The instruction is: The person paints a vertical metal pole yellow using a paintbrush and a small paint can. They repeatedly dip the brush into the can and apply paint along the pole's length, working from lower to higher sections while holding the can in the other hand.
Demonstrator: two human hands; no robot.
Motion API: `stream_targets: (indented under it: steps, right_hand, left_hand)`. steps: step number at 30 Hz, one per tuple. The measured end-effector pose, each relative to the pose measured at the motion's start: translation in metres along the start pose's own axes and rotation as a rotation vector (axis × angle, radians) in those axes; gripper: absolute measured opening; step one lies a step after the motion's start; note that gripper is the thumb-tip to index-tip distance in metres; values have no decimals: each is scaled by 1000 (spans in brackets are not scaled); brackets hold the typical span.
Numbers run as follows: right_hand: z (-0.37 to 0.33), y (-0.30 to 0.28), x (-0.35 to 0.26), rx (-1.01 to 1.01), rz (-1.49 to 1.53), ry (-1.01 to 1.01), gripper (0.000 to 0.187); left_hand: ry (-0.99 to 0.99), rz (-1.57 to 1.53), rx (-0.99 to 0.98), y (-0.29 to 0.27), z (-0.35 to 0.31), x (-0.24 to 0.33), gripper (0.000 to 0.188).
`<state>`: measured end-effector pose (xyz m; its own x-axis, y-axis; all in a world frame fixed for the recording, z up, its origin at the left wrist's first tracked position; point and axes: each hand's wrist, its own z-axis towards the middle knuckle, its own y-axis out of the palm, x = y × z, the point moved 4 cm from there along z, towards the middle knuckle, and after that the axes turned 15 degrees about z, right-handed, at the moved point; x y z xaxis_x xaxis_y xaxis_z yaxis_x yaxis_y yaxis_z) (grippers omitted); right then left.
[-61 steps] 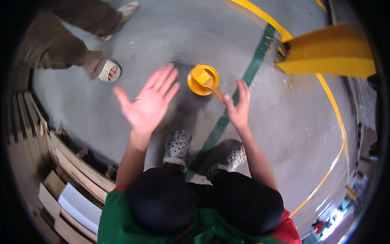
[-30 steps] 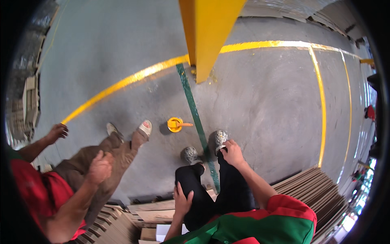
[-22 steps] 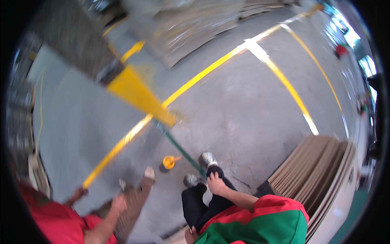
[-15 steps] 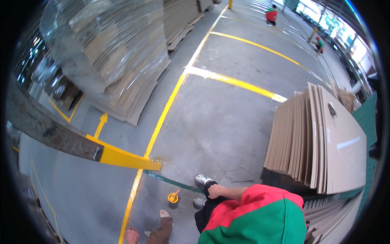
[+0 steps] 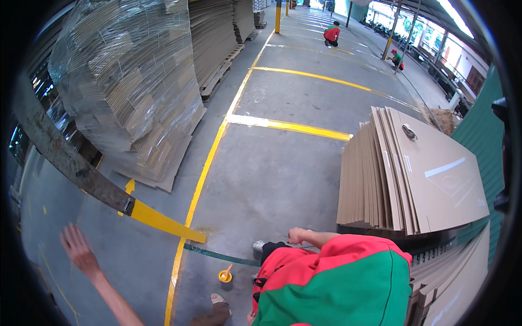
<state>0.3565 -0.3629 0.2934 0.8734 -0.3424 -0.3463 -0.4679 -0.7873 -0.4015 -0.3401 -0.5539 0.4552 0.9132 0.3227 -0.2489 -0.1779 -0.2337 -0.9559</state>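
Note:
My right hand (image 5: 296,236), at the end of a bare forearm and a red-and-green sleeve (image 5: 348,266), is curled closed beside my dark trouser leg. Nothing shows in it. Of my left hand, only a sliver of skin (image 5: 251,318) shows at the shirt's lower left edge; its fingers are hidden. To the left of my shoe (image 5: 258,246) a small yellow paint pot (image 5: 224,276) stands on the floor with a brush (image 5: 229,268) leaning in it. Another person's bare arm reaches in from the lower left, the hand (image 5: 81,252) open with fingers stretched; their brown-trousered leg (image 5: 215,314) shows below the pot.
A steel post (image 5: 163,220) with a yellow base slants across the left. Behind it towers a film-wrapped cardboard stack (image 5: 130,92). Flat cardboard sheets (image 5: 435,168) lean at the right. Yellow lines (image 5: 204,168) cross the concrete. Two people (image 5: 331,35) crouch far off.
My view has tilted up. My right hand has moved forward, away from my shoe. The other person's hand has risen from beside their leg and stretched out to the left.

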Motion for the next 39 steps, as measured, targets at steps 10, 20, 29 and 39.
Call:
stream_targets:
  steps: [10,20,29,39]
  right_hand:
    - [46,-41,-74,-6,-107,-249,37]
    - [76,-151,-35,29,6,-493,38]
    - [53,-224,40,88,123,-365,41]
    - [-125,-141,-163,-847,1173,-708,86]
  left_hand:
    - [-77,-516,-190,-40,-124,222,25]
    - [-255,-711,-319,-87,-126,337,32]
    - [-600,-1008,-318,-141,-180,365,40]
    - [-569,-2144,174,-179,-76,551,49]
